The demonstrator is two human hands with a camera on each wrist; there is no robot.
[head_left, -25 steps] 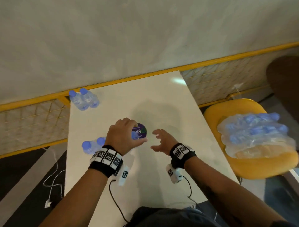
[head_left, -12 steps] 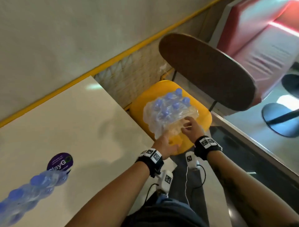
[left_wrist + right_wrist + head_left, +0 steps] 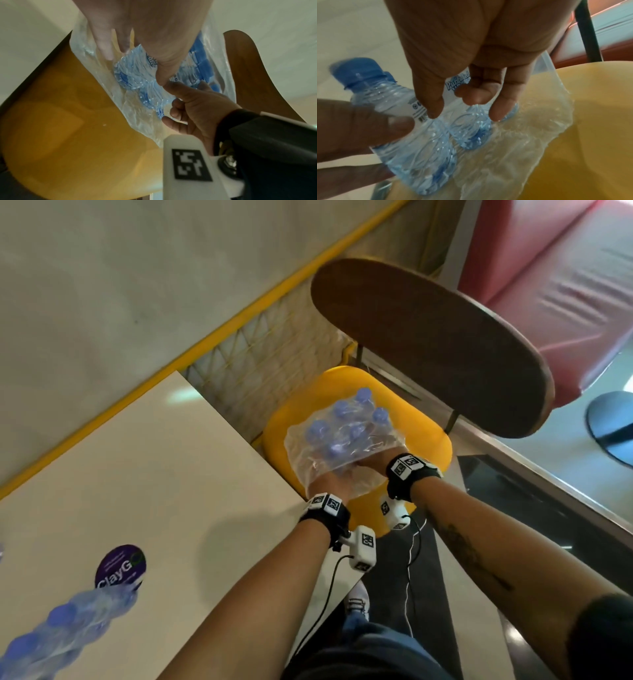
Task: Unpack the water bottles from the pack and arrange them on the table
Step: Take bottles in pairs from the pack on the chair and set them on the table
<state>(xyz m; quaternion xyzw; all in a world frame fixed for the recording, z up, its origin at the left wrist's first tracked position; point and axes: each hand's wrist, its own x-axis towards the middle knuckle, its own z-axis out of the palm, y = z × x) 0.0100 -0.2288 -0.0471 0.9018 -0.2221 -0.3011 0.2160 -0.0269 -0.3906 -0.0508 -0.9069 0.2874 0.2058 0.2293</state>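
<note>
On the yellow chair [image 3: 428, 440], we find both hands inside the shrink-wrapped pack [image 3: 342, 440], left hand [image 3: 359, 129] gripping one thin, crushable bottle [image 3: 412, 135] mid-body, right hand [image 3: 471, 60] curled round its neighbour [image 3: 469, 129].

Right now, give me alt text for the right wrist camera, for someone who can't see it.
The right hand reaches down onto a small water bottle at the open end of the plastic pack wrap on a yellow chair seat. Beside it, the left hand grips a blue-capped bottle.
</note>
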